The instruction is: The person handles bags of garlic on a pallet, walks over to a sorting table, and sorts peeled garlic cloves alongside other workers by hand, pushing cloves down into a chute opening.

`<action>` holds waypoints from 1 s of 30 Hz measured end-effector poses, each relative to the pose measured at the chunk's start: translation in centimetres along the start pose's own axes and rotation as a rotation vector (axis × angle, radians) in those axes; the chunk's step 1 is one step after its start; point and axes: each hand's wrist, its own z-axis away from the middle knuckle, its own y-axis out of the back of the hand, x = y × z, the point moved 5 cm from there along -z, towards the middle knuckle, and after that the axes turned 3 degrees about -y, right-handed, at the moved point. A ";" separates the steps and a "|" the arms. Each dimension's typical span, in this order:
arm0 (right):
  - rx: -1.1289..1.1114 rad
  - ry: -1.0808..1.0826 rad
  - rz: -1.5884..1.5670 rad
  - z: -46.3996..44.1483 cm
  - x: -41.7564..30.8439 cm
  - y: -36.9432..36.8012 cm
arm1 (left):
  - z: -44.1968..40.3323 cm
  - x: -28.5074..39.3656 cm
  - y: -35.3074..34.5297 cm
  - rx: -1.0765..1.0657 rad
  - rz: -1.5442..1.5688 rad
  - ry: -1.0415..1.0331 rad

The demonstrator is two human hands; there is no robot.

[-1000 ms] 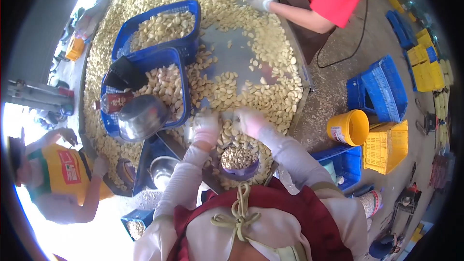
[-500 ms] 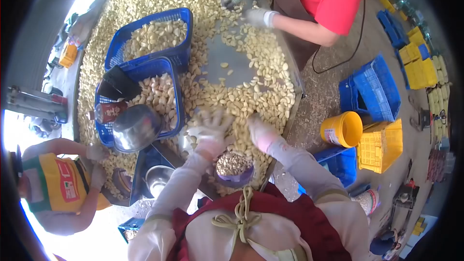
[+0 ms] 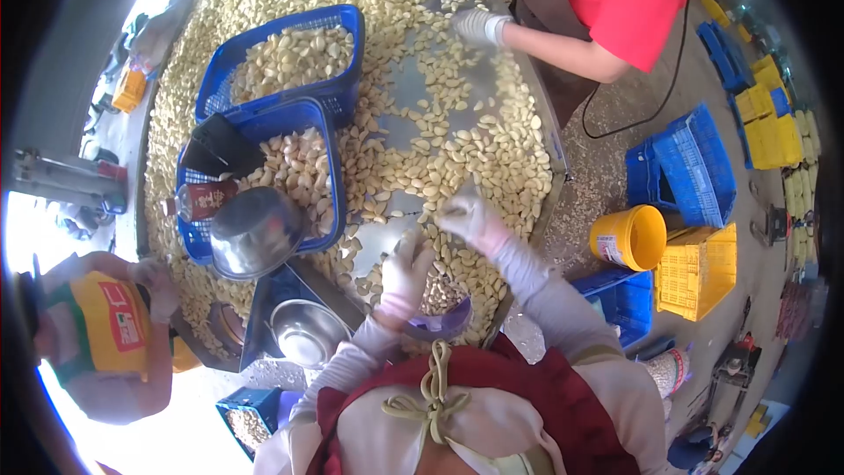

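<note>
Pale peeled garlic cloves (image 3: 422, 171) cover the metal table around both hands. My left hand (image 3: 404, 277), in a whitish glove, is over the near part of the table, fingers stretched forward and slightly apart, with nothing visible in them. Just beside it, a purple bowl (image 3: 450, 324) of small garlic pieces (image 3: 442, 295) sits partly hidden behind that hand. Further forward and to the right, my right hand (image 3: 472, 218), also gloved, has its fingers curled together over the cloves. Whether a clove is inside them is hidden.
Two blue baskets (image 3: 341, 171) of garlic stand on the left, one carrying a metal bowl (image 3: 255, 233). Co-workers' hands (image 3: 479, 26) work at the far side and at left. Yellow bucket (image 3: 646, 239) and crates (image 3: 703, 273) stand on the floor at right.
My left hand has drawn back toward the purple bowl from lying spread on the cloves. My right hand has curled its fingers. The cloves between them have shifted, baring some metal.
</note>
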 end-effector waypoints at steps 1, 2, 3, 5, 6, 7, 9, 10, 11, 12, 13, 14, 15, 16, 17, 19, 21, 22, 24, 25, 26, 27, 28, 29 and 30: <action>0.009 0.072 -0.050 1.4 -0.4 -1.5 | -0.3 -1.1 -0.8 -0.009 0.247 0.211; 0.081 0.219 0.065 1.0 1.2 -3.4 | -0.3 -2.3 -1.7 -0.015 0.497 0.415; 0.085 0.230 0.095 1.7 0.5 -3.7 | -0.4 -3.0 -1.7 0.001 0.501 0.430; 0.082 0.244 0.125 3.0 -2.1 -3.3 | -0.8 -3.4 -1.1 -0.049 0.309 0.324; 0.143 0.226 0.316 3.7 -3.4 -3.1 | -1.0 -3.0 -0.8 -0.119 0.110 0.204; 0.207 0.204 0.504 4.0 -3.9 -2.9 | -1.0 -2.8 -0.6 -0.118 0.107 0.206; 0.228 0.229 0.430 2.9 -2.1 -3.6 | -1.2 -1.5 -0.6 -0.192 -0.004 0.050; 0.247 0.256 0.362 2.3 -1.2 -3.8 | -1.1 -1.6 -0.8 -0.196 -0.005 0.045; 0.251 0.255 0.361 2.0 -0.2 -4.0 | -0.9 -2.5 -1.2 -0.187 0.231 0.179; 0.190 0.167 0.016 1.7 1.4 -4.3 | -0.5 -3.3 -1.6 -0.175 0.467 0.316; 0.124 0.076 -0.326 1.7 2.0 -4.4 | -0.8 -2.9 -1.4 -0.175 0.466 0.317; 0.123 0.070 -0.328 2.1 2.3 -3.8 | -0.8 -2.7 -1.7 -0.226 0.538 0.403; 0.124 0.346 -0.063 2.8 1.3 -2.5 | -0.8 -2.5 -2.0 -0.276 0.610 0.491; -0.144 0.595 -0.266 3.4 -0.4 -0.7 | -1.6 -3.1 -1.9 -0.275 0.613 0.486; -0.501 0.766 -0.489 4.3 -1.7 1.0 | -3.1 -3.5 -0.9 -0.270 0.275 0.232; -1.133 0.787 -1.204 5.9 -2.3 4.3 | -6.1 -2.1 1.5 -0.238 -0.231 -0.096; -0.745 0.572 -1.078 4.3 -0.2 4.4 | -9.5 -1.1 1.6 -0.223 -0.390 -0.179; -0.625 0.499 -1.020 3.6 0.4 4.4 | -11.1 -2.9 -0.1 -0.154 -0.567 -0.214; -0.585 0.329 -0.966 2.2 0.8 1.7 | -12.6 -4.6 -1.4 -0.075 -0.745 -0.246; -0.572 0.274 -0.946 1.8 1.2 0.4 | -13.2 -5.2 -1.8 -0.134 -0.787 -0.204; -0.378 0.110 -1.045 1.4 2.7 -0.3 | -13.7 -5.0 -1.7 -0.197 -0.831 -0.162; -0.178 -0.058 -1.135 1.1 4.3 -1.0 | -13.3 -4.6 -1.3 -0.196 -0.832 -0.163; -0.179 -0.053 -1.135 0.9 3.6 -1.6 | -12.4 -2.9 -0.3 -0.220 -0.520 -0.070; 0.001 -0.215 -1.101 0.8 3.1 -2.0 | -11.2 -2.0 0.1 -0.239 -0.210 0.021; 0.176 -0.384 -1.060 1.4 2.4 -2.6 | -9.4 -3.0 -1.2 -0.148 -0.068 -0.154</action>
